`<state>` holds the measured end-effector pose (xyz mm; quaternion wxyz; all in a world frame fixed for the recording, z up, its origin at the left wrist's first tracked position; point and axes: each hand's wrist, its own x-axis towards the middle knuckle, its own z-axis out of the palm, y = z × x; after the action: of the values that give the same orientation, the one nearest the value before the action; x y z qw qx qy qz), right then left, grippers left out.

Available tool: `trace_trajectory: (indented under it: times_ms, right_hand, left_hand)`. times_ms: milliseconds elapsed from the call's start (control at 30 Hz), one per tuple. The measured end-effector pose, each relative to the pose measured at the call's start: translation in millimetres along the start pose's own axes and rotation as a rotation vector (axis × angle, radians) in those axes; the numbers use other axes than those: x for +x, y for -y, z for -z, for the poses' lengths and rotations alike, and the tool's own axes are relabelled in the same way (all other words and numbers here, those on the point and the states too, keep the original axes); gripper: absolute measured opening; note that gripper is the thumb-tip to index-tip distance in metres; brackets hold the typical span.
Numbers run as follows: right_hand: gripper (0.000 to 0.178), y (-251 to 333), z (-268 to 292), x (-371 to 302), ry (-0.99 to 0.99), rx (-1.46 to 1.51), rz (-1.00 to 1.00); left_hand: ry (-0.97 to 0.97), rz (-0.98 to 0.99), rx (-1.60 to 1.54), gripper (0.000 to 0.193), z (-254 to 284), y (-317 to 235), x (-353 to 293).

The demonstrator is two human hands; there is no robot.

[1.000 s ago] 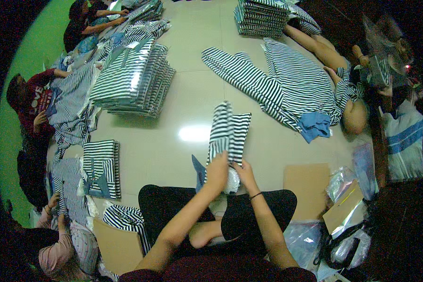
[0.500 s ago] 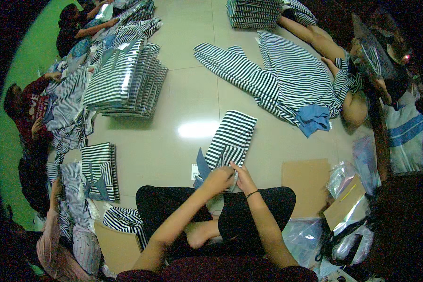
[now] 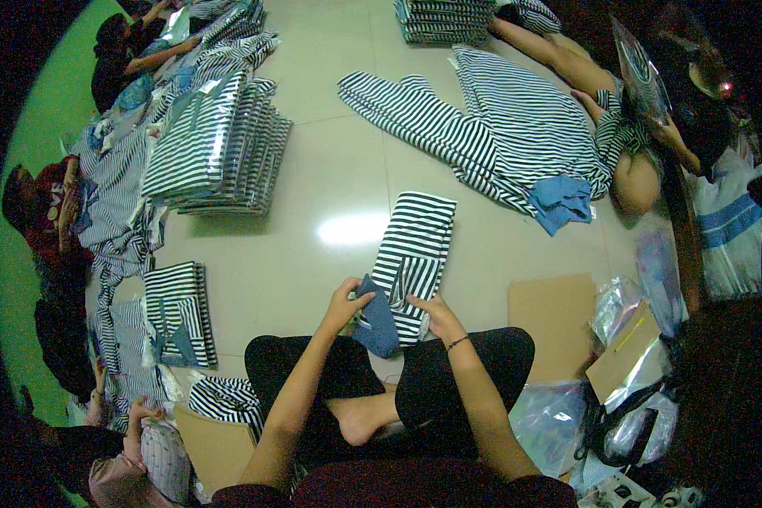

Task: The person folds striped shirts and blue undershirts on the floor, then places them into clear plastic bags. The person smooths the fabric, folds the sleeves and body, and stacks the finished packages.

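In front of my crossed legs lies a folded black-and-white striped shirt (image 3: 416,227) on the floor. Its blue fabric piece (image 3: 376,326) spreads over the shirt's lower left side. My left hand (image 3: 345,306) pinches the upper left edge of that blue piece, thumb on top. At the shirt's lower right edge, my right hand (image 3: 437,317) grips the striped cloth between thumb and fingers. Folds of the shirt bunch between the two hands.
Bagged striped shirts form a tall stack (image 3: 216,148) at the left, with a smaller folded stack (image 3: 178,313) nearer me. An unfolded striped shirt (image 3: 525,127) lies far right. Cardboard (image 3: 550,326) and clear plastic bags (image 3: 550,423) lie right. Several people work along the left.
My hands were close together at the shirt's lower edge and are now apart. My left hand has moved left and up onto the blue piece, which now lies nearer the shirt.
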<state>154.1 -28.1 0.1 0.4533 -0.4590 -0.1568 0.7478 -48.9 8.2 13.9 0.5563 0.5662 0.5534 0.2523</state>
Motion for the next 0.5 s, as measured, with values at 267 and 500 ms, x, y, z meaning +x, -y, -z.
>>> trace_trajectory:
  times_ms: [267,500]
  right_hand:
    - [0.069,2.2,-2.7,0.1,-0.147,-0.265,0.109]
    - [0.05,-0.2,-4.3,0.5,-0.051,-0.356,0.079]
  left_hand:
    - [0.383,-0.678,0.516,0.019,18.4,-55.2,12.0]
    - [0.951,-0.709,0.701,0.028,-4.3,-78.7,32.0]
